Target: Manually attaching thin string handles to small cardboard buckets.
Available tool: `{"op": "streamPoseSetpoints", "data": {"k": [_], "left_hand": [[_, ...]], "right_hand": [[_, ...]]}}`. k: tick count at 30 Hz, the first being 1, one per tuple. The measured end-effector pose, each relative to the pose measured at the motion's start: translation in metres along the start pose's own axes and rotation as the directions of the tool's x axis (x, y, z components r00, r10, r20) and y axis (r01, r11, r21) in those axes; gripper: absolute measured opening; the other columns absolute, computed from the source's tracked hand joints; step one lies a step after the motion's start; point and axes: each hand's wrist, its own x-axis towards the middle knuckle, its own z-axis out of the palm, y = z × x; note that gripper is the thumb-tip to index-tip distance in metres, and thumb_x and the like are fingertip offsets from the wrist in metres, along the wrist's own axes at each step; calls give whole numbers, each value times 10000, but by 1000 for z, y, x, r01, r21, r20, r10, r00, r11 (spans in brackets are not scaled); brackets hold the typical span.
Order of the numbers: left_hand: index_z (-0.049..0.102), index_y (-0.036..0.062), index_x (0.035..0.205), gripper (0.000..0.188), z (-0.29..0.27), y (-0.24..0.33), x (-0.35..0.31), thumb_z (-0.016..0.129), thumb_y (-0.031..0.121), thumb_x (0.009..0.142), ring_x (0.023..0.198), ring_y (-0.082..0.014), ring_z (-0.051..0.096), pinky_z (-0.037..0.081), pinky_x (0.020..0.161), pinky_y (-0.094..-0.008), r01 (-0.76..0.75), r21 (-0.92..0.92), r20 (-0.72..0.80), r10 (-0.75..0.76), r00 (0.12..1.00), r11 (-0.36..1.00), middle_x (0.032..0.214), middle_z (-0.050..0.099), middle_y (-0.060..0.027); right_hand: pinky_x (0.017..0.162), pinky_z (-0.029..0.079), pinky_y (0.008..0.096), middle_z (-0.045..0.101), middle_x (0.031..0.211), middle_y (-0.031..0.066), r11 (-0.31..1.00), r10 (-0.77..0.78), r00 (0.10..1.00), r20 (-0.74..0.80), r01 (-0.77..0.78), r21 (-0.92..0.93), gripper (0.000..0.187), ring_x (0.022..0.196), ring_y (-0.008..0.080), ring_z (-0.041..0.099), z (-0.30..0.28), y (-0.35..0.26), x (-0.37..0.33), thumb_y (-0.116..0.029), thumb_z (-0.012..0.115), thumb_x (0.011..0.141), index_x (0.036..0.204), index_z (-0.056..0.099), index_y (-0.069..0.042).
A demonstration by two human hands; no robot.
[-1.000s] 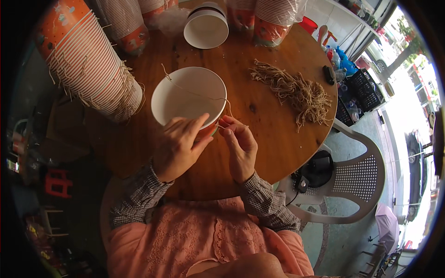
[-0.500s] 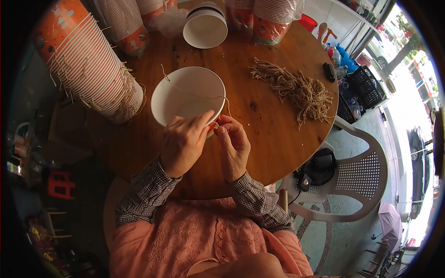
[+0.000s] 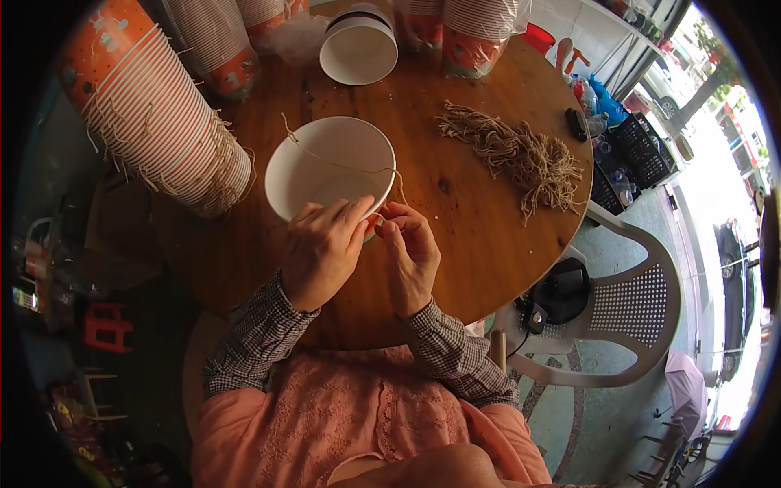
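I've got the right hand [image 3: 413, 254] nearer, pinching twine [image 3: 376, 172] just outside the near-right rim of the white bowl [image 3: 313, 175], twine's length running far-left across the mouth; left hand [image 3: 321, 254] over near rim, fingers together, grip unclear.

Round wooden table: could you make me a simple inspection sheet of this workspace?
Surface: brown wooden table, rounded edge, a few pale specks.
Job's things: white-lined tub with string across its mouth; bundle of loose string to the right; tall stack of tubs to the left.
Clutter: small black object near the table's right edge; plastic-wrapped tubs at the back.
Hands: left hand against the tub's near rim; right hand appears to pinch string beside it.
Cables: thin dark cord by the chair.
Surroundings: plastic chair, red stool, pale purple umbrella.
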Motion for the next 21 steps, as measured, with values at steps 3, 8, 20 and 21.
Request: {"op": "streamPoseSetpoints", "data": {"k": [3, 8, 20, 21], "left_hand": [[620, 64, 1062, 265, -1, 1, 1, 672, 85, 804, 718, -251, 629, 464, 691, -359, 2, 10, 18, -3, 1000, 1000, 836, 650, -70], [626, 61, 1043, 251, -2, 2, 2, 672, 76, 797, 713, -242, 635, 461, 690, -359, 2, 11, 11, -2, 1000, 1000, 819, 645, -65], [590, 57, 903, 129, -4, 0, 2, 659, 68, 794, 697, -257, 618, 452, 687, -361, -15, 26, 17, 14, 1000, 1000, 765, 609, -66], [576, 57, 874, 118, -4, 0, 2, 660, 69, 793, 705, -261, 616, 454, 690, -365, -6, 25, 20, 5, 1000, 1000, 766, 607, -67]], "right_hand": [[913, 474, 278, 511, 1230, 91, 998, -40, 999, 16, 41, -44, 78, 1040, 120, 548, 0, 2, 0, -60, 569, 944, 976, 585, 9], [844, 503, 271, 510, 1211, 91, 989, -55, 998, 23, 58, -134, 78, 989, 119, 563, 7, -5, -1, -48, 608, 914, 961, 593, 13], [781, 536, 274, 530, 1137, 106, 956, -128, 991, 49, 137, -261, 114, 898, 145, 609, 5, -4, 4, -34, 646, 875, 972, 607, 11], [779, 536, 273, 542, 1113, 104, 947, -128, 990, 52, 137, -290, 121, 896, 144, 611, 3, -3, 5, -39, 647, 875, 975, 605, 13]]}}
